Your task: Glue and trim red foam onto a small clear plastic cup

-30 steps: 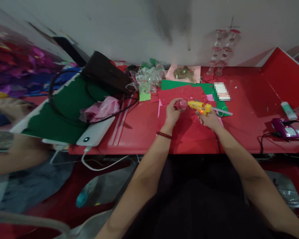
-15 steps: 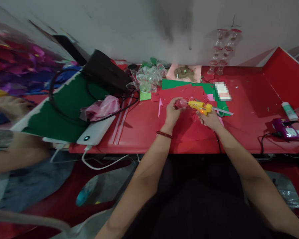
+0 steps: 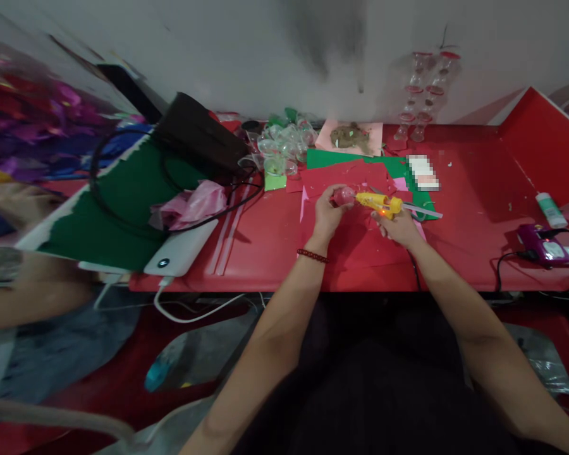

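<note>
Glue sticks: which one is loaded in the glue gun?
The stick jutting from the back of the yellow glue gun in the right hand; the other two sticks lie on the table.

Black clothing (image 3: pixel 384 385) and a dark-red beaded bracelet (image 3: pixel 312 255) are worn.

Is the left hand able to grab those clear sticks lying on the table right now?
Probably not right away: the left hand is holding a plastic piece. Otherwise the near ends of the sticks look reachable across the flat red paper and table, though a black cable crosses near their far ends.
</note>
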### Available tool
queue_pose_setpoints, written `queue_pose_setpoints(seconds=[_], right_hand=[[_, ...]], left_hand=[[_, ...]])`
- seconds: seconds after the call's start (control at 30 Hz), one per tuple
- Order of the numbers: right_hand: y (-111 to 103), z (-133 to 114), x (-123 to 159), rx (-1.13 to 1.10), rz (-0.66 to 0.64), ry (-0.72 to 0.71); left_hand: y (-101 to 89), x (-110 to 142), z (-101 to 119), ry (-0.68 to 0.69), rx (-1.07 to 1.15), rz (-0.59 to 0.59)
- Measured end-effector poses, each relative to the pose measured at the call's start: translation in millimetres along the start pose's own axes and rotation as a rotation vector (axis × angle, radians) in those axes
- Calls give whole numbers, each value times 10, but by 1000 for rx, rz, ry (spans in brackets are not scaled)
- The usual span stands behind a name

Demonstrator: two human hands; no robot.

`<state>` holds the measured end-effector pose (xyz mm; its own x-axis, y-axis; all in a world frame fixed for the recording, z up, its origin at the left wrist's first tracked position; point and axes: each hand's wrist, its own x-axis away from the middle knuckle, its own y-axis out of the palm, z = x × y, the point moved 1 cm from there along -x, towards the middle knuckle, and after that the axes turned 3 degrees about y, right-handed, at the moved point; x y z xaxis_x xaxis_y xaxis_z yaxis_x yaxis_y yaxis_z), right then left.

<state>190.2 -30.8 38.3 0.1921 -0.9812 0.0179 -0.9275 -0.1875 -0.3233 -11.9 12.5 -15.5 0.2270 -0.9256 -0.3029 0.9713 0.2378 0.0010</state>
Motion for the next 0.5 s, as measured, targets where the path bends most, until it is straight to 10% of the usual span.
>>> queue_pose_setpoints(seconds=[0.5], right_hand=[[1,64,-40,-32,1,14]], left_hand=[[10,-14,-70,52,-40,-53]])
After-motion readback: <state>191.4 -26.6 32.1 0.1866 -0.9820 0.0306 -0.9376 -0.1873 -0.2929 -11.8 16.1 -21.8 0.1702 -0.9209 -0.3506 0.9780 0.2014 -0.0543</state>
